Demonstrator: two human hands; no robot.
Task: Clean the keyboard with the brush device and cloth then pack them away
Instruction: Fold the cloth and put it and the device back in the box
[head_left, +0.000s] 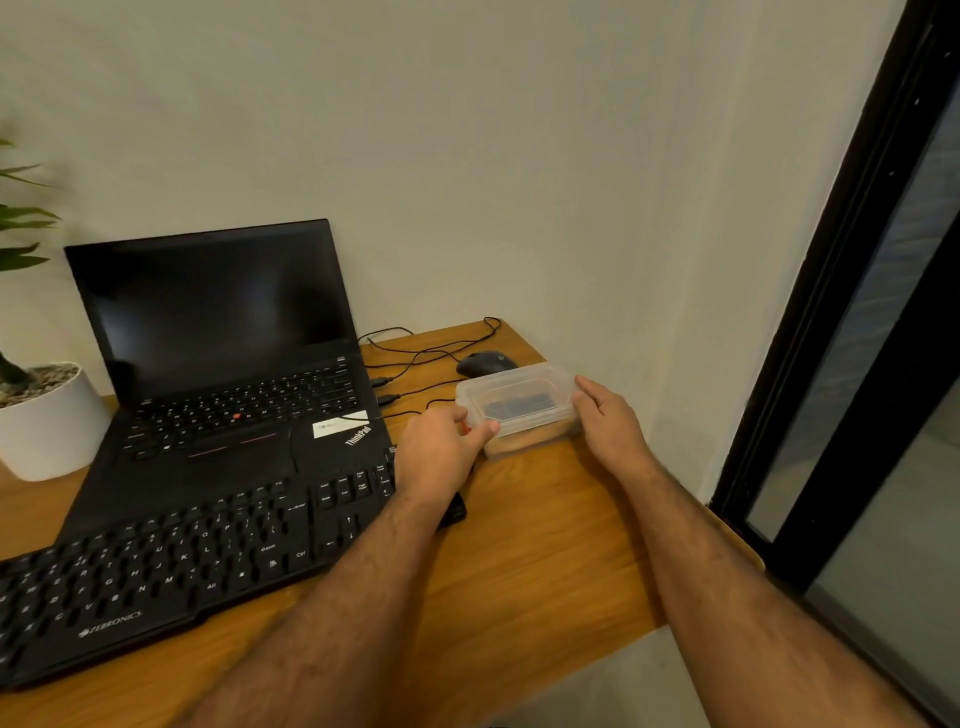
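Leaves of a green plant (21, 228) reached in at the far left edge, rising from a white pot (49, 421) filled with pebbles that stood on the wooden counter (545, 561). Just right of the pot sat an open black laptop (228, 364) with a dark screen, a red pointing nub among its keys and a white sticker on the palm rest. Nearer than the laptop, touching or almost touching its front edge, lay the black keyboard (171, 561), stretching from the near left edge toward the middle of the counter, with its right end hidden under the left forearm. Thin black cables (415, 358) ran from the laptop's right side across the counter toward the far wall. Right of the cables, a black mouse (485, 362) rested close to the wall, just beyond a clear plastic box (519, 408) with its lid on; something dark showed through the lid, too blurred to identify. The left hand (441, 452) gripped the box's near left corner, thumb curled over the lid edge, and a small red spot showed beside the fingers. The right hand (610, 426) held the box's right end, fingers bent around its side. Both bare forearms stretched from the near edge to the box. At the far right stood a black window frame (831, 322) beside the pale wall.
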